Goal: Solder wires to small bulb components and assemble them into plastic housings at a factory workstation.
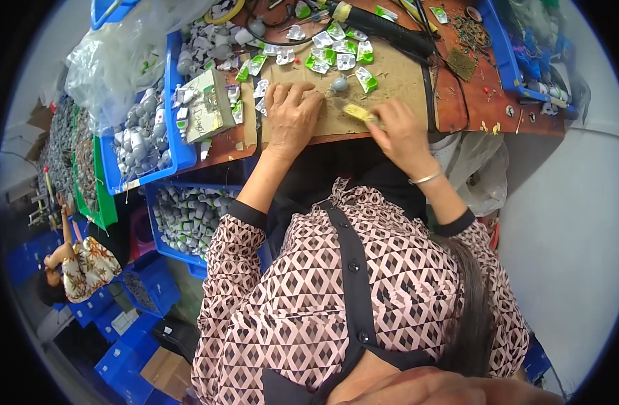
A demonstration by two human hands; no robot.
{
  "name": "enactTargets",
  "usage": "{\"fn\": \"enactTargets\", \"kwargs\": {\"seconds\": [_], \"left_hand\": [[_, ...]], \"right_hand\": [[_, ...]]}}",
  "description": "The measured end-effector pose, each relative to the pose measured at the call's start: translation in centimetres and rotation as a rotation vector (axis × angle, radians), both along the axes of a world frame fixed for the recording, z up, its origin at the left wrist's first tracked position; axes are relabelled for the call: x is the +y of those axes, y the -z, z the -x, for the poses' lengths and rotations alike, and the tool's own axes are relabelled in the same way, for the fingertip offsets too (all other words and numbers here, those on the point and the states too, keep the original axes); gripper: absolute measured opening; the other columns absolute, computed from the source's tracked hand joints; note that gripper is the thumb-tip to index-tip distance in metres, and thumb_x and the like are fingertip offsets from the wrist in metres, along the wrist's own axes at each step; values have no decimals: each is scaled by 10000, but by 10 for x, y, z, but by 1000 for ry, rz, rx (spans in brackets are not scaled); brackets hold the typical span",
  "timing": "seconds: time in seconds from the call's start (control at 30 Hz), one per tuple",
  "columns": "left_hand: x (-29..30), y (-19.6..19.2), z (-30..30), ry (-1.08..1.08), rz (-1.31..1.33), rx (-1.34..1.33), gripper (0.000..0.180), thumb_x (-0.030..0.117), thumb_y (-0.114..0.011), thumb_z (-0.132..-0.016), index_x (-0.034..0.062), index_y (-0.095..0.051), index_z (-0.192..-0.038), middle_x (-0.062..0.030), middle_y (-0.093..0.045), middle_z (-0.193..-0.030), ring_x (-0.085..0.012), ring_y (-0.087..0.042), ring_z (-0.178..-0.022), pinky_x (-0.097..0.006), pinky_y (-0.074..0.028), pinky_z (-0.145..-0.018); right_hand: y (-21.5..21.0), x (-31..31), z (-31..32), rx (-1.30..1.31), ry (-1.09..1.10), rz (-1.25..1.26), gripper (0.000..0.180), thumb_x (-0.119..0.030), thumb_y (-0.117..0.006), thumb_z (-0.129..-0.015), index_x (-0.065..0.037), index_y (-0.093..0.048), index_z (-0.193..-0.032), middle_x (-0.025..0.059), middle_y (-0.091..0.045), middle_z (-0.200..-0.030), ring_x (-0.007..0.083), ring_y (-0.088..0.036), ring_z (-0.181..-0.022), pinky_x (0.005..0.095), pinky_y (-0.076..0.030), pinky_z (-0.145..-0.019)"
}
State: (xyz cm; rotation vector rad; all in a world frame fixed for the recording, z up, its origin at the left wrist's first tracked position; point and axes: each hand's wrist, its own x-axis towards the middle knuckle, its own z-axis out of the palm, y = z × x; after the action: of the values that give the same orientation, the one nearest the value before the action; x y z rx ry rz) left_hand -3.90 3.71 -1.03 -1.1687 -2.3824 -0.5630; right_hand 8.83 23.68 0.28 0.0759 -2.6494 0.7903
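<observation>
We observe the person's two bare hands over a worn cardboard mat on a reddish-brown workbench. The left hand lies palm down at the mat's left side, its fingers bent and drawn close together. Whether its fingertips grip anything we cannot tell, since the back of the hand hides them.

The right hand is closed, thumb against fingers, around a yellow-handled tool. The tool points leftward into the gap between the hands; its working end is too small for us to identify.

We locate a small grey rounded part on the far side of that gap, just beyond the tool's forward end and to the right of the left hand's fingertips. Contact between part and fingers or tool cannot be confirmed.

Beyond the part we note scattered white-and-green plastic shells, one of them just to its right. A black cylindrical tool lies at the far right of the shells. To the left of the left hand stand a pale box-shaped block and a blue bin holding grey and white plastic parts.
</observation>
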Motion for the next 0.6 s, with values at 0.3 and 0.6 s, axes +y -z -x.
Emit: {"fn": "enactTargets", "kwargs": {"seconds": [0.3, 0.6], "left_hand": [[-13, 8, 3, -44, -56, -72, 139, 152, -720, -807, 157, -695, -944, 27, -667, -963, -219, -558, -995, -426, -346, -1015], [-9, 7, 6, -38, -21, -43, 107, 154, -710, -817, 165, -694, -923, 37, -668, -957, -219, -562, -988, -434, -345, -1023]], "right_hand": [[6, -22, 29, -18, -8, -106, 279, -117, -730, -804, -59, -609, -1049, 107, -560, -956, 306, -572, -906, 408, -476, -790], [18, -5, 68, 156, -187, -318, 282, -145, -625, -826, -235, -748, -1063, 15, -573, -1128, 230, -548, -1024, 372, -451, -881]]}}
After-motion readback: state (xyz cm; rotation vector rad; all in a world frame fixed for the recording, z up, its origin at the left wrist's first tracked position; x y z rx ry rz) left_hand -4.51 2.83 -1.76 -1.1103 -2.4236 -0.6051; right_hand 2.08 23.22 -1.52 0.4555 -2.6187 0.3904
